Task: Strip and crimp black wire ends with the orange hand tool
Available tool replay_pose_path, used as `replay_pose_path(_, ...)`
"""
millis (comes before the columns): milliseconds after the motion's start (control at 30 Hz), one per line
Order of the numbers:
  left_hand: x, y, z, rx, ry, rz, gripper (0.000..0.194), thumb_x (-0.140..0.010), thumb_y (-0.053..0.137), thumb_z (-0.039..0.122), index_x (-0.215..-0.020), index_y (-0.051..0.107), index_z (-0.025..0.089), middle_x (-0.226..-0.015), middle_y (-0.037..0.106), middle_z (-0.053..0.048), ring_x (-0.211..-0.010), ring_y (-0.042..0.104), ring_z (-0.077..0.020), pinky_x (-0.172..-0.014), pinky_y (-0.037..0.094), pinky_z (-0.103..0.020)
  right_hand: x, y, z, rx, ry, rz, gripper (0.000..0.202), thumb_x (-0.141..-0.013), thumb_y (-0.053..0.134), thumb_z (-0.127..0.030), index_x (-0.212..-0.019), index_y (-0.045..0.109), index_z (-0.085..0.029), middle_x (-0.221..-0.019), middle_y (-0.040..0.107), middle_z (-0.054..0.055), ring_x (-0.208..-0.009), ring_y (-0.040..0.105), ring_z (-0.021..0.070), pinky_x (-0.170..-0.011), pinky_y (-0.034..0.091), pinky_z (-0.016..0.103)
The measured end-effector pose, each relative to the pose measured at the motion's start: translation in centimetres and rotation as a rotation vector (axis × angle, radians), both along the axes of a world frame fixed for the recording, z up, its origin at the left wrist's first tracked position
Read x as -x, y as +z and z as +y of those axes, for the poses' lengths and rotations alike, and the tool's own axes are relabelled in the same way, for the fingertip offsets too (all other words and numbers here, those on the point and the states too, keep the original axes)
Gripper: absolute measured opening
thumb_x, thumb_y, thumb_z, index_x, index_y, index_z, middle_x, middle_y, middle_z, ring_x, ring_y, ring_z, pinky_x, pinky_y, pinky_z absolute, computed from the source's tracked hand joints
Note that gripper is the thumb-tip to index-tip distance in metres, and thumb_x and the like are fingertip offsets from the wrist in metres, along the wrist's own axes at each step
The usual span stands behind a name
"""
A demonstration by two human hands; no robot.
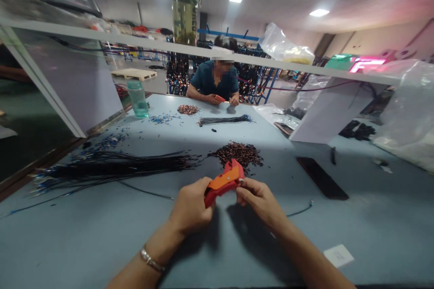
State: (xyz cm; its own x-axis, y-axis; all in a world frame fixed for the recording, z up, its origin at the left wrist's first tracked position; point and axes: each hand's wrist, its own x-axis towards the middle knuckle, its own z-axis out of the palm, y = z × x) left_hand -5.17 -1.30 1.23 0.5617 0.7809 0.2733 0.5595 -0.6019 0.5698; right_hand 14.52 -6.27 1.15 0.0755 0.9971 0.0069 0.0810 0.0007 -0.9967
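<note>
My left hand [192, 203] is wrapped round the handle of a red and orange hand tool [225, 180]. At the tool's head, my right hand [254, 194] is pinched; what lies between its fingertips is too small to name. Just beyond the tool is a pile of small dark and copper-coloured pieces [239, 154]. A long bundle of black wires [118, 166] with blue ends lies to the left. One black wire [301, 210] with a small end piece sticks out to the right of my right hand.
A dark phone [322, 178] and a white paper slip [338, 255] lie at the right. Across the table [101, 244], a person [217, 76] holds a red tool near a smaller wire bundle [225, 120]. A green bottle [138, 99] stands back left, below a white shelf [149, 44].
</note>
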Motion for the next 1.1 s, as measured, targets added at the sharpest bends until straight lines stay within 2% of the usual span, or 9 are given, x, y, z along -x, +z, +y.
replay_pose_path(100,0.4,0.7,0.8,0.221,-0.083,-0.237,0.011,-0.078,0.052,0.026,-0.086,0.054,0.019,-0.074,0.058,0.0,-0.066,0.052,-0.0162,-0.064,0.039,-0.028,-1.0,0.2,0.1,0.001,-0.089,-0.092,0.018,-0.073,0.065,-0.034,-0.079,0.065,-0.017,-0.061,0.059,-0.002,-0.055,0.051,0.0125,-0.057,0.041,0.025)
replay_pose_path(200,0.7,1.1,1.2,0.526,-0.144,-0.507,0.02,-0.077,0.058,0.034,-0.087,0.055,0.017,-0.075,0.056,0.0,-0.068,0.051,-0.0154,-0.064,0.04,-0.027,-1.5,-0.2,0.3,0.024,-0.112,-0.162,0.019,-0.073,0.064,-0.034,-0.082,0.066,-0.017,-0.06,0.055,-0.004,-0.049,0.047,0.0107,-0.052,0.039,0.025)
replay_pose_path(300,0.8,1.3,1.3,0.759,-0.084,-0.743,0.025,-0.074,0.062,0.031,-0.093,0.056,0.016,-0.077,0.058,-0.001,-0.068,0.054,-0.0151,-0.063,0.042,-0.027,-1.4,-0.5,0.3,0.034,-0.072,-0.263,0.026,-0.073,0.061,-0.03,-0.095,0.067,-0.017,-0.062,0.055,-0.004,-0.045,0.043,0.0095,-0.048,0.037,0.024)
replay_pose_path(433,1.0,1.2,1.4,0.911,0.006,-0.938,0.027,-0.071,0.065,0.029,-0.092,0.056,0.016,-0.075,0.06,-0.001,-0.065,0.058,-0.0155,-0.061,0.042,-0.027,-1.5,-0.4,0.2,0.009,0.046,-0.311,0.041,-0.074,0.06,-0.026,-0.114,0.061,-0.018,-0.06,0.053,-0.006,-0.047,0.043,0.0096,-0.048,0.039,0.023)
replay_pose_path(600,1.0,1.0,1.5,0.976,0.046,-0.994,0.027,-0.069,0.065,0.026,-0.092,0.056,0.016,-0.073,0.062,0.0,-0.064,0.059,-0.0153,-0.065,0.045,-0.028,-2.6,0.1,0.6,0.086,0.039,-0.304,0.037,-0.073,0.061,-0.029,-0.107,0.062,-0.015,-0.062,0.056,-0.003,-0.045,0.042,0.0093,-0.046,0.037,0.024)
replay_pose_path(767,0.6,1.0,1.3,0.983,0.048,-0.962,0.028,-0.068,0.066,0.026,-0.091,0.056,0.015,-0.073,0.062,-0.001,-0.062,0.059,-0.015,-0.059,0.044,-0.027,-3.0,0.2,0.6,0.082,0.027,-0.161,0.026,-0.074,0.06,-0.029,-0.095,0.065,-0.016,-0.082,0.063,0.003,-0.06,0.051,0.0114,-0.06,0.042,0.027)
replay_pose_path(867,0.5,1.1,1.1,0.99,0.06,-0.949,0.029,-0.066,0.067,0.027,-0.09,0.056,0.015,-0.072,0.062,-0.001,-0.061,0.059,-0.0152,-0.057,0.044,-0.026,-2.7,0.0,0.5,0.063,0.072,-0.176,0.023,-0.076,0.057,-0.024,-0.095,0.066,-0.017,-0.082,0.064,0.003,-0.068,0.055,0.014,-0.065,0.043,0.027)
replay_pose_path(967,0.5,1.2,1.1,0.985,0.075,-0.94,0.029,-0.065,0.067,0.027,-0.089,0.056,0.015,-0.071,0.062,-0.001,-0.061,0.059,-0.0155,-0.057,0.045,-0.027,-2.2,-0.1,0.4,-0.047,0.154,-0.305,0.019,-0.08,0.055,-0.022,-0.094,0.068,-0.019,-0.078,0.063,0.003,-0.072,0.057,0.0157,-0.069,0.045,0.028)
replay_pose_path(1100,0.5,1.1,1.3,0.982,0.076,-0.94,0.03,-0.065,0.067,0.027,-0.09,0.056,0.015,-0.071,0.062,-0.001,-0.061,0.059,-0.0152,-0.058,0.045,-0.027,-2.1,0.1,0.4,-0.276,0.243,-0.59,0.02,-0.084,0.054,-0.021,-0.096,0.069,-0.022,-0.104,0.063,0.008,-0.092,0.059,0.0195,-0.08,0.046,0.033)
